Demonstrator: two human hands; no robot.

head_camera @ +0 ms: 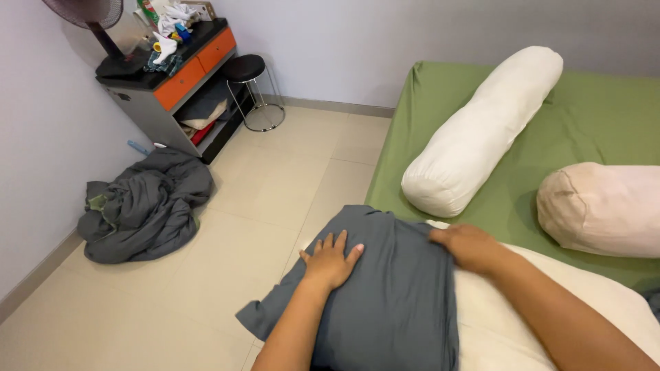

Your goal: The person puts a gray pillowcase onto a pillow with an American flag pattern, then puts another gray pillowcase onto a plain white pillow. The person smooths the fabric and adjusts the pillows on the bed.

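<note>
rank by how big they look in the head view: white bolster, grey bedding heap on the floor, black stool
1. white bolster and grey bedding heap: too alike to rank, and distance from the camera differs.
2. black stool: clearly smallest, though farthest away.

The left hand (330, 260) lies flat, fingers spread, on a grey pillowcase (385, 295) partly drawn over a cream pillow (509, 323), while the right hand (467, 246) grips the case's edge where grey meets cream. Beyond them, on the green bed (591, 117), lie a white bolster (481, 130) and, just beside it, a pinkish bolster (605, 206). On the tiled floor (275, 206) a grey blanket (144, 206) is heaped near a grey-and-orange cabinet (179, 82), with a black stool (246, 69) beside it.
</note>
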